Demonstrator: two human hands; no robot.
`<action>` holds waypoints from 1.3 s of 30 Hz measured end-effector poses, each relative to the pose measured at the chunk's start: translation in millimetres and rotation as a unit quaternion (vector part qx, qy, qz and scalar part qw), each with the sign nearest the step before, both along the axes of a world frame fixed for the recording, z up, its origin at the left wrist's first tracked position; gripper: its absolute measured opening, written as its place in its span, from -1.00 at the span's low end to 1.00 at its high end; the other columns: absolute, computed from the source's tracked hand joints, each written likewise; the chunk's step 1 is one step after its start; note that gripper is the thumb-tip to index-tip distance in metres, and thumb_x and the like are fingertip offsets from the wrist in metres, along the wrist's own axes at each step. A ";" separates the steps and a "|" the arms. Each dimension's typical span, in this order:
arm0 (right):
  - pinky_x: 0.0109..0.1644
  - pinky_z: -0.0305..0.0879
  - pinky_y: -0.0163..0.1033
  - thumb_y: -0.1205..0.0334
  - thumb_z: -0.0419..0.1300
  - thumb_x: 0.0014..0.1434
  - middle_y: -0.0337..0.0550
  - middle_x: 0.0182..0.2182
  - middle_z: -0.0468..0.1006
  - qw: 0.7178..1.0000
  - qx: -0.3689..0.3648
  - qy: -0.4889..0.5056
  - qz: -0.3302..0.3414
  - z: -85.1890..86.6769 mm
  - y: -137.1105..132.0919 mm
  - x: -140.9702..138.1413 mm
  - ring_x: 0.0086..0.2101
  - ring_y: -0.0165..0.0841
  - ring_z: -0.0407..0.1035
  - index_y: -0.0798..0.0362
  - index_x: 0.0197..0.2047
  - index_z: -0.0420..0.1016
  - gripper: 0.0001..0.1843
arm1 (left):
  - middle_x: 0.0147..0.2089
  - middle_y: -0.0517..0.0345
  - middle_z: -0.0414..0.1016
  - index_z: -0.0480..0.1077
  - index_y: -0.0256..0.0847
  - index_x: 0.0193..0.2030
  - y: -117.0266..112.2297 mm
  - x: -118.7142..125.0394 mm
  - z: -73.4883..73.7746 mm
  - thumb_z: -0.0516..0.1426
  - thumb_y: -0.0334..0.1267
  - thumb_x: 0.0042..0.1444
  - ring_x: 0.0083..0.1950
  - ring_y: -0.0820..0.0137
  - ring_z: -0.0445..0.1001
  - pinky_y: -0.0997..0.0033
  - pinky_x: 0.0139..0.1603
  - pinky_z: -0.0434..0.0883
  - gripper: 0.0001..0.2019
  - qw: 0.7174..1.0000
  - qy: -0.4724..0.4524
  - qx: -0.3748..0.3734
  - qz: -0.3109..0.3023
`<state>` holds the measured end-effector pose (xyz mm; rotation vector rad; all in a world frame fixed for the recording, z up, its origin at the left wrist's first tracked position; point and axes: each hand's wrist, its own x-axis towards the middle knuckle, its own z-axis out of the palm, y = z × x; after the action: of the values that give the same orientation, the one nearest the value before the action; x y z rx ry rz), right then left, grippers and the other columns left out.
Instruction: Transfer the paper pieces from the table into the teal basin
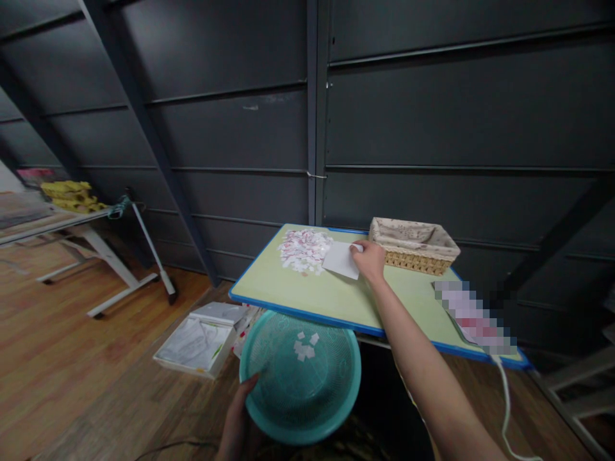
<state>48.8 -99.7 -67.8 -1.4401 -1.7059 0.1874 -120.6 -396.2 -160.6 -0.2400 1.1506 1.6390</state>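
Pinching a flat white card (341,258) is the right hand (369,258); below it, the left hand (242,402) grips a round teal plastic basket (302,390).

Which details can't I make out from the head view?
All in the head view:
Left hand: most fingers, hidden by the green basin.
Paper scraps: fine markings, too small.
White card: underside, hidden by its upper face.
Pixelated item: details, masked by blocks.
White cable: lower end, cut by bottom edge.
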 end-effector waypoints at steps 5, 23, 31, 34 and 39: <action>-0.14 0.30 -0.19 0.20 0.10 0.06 0.03 -0.28 0.65 1.000 0.003 -0.002 0.005 -0.1 -0.1 -0.1 -0.25 -0.14 0.50 0.09 -0.21 0.65 -0.66 | -0.24 -0.16 0.70 0.08 -0.49 0.35 0.0 -0.3 2.5 0.17 -0.39 -0.03 0.09 -0.08 0.50 -0.12 0.18 0.36 -0.24 1.000 0.001 0.009 0.005; -0.16 0.32 -0.21 0.13 0.08 0.11 0.01 -0.27 0.65 0.997 0.016 0.038 0.068 -3.5 -1.3 -7.5 -0.30 -0.21 0.49 0.14 -0.17 0.64 -0.61 | -0.14 -0.19 0.67 0.09 -0.43 0.36 -2.0 -0.2 -3.5 0.19 -0.40 -0.01 0.10 -0.08 0.48 -0.15 0.25 0.26 -0.25 1.000 0.010 0.001 -0.029; -0.18 0.31 -0.22 0.19 0.11 0.03 0.01 -0.31 0.66 0.997 0.000 0.032 0.075 -5.9 1.5 -6.2 -0.29 -0.18 0.50 0.14 -0.27 0.66 -0.67 | -0.24 -0.19 0.69 0.08 -0.53 0.35 -1.9 0.1 -1.3 0.16 -0.37 0.02 0.04 -0.09 0.53 -0.14 0.16 0.36 -0.27 0.999 -0.027 0.025 -0.012; -0.22 0.30 -0.23 0.17 0.11 0.02 -0.01 -0.34 0.66 0.995 -0.001 0.055 0.080 -4.7 2.1 -5.5 -0.34 -0.21 0.48 0.14 -0.28 0.67 -0.65 | -0.22 -0.19 0.68 0.07 -0.53 0.35 -1.3 -0.8 -1.9 0.17 -0.40 -0.01 0.04 -0.10 0.53 -0.15 0.14 0.39 -0.25 1.000 -0.016 0.017 -0.011; -0.24 0.28 -0.24 0.16 0.11 -0.04 -0.02 -0.37 0.65 0.994 -0.013 0.057 0.097 -3.1 4.2 -4.2 -0.36 -0.23 0.47 0.13 -0.31 0.67 -0.65 | -0.16 -0.19 0.68 0.12 -0.50 0.33 -1.5 -0.1 -2.2 0.16 -0.40 0.01 0.06 -0.06 0.52 -0.11 0.20 0.33 -0.30 1.000 -0.024 0.015 -0.012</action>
<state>44.6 -95.4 -71.0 -1.2559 -1.7525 0.3913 -120.7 -397.7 -162.8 -0.2452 1.0877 1.6198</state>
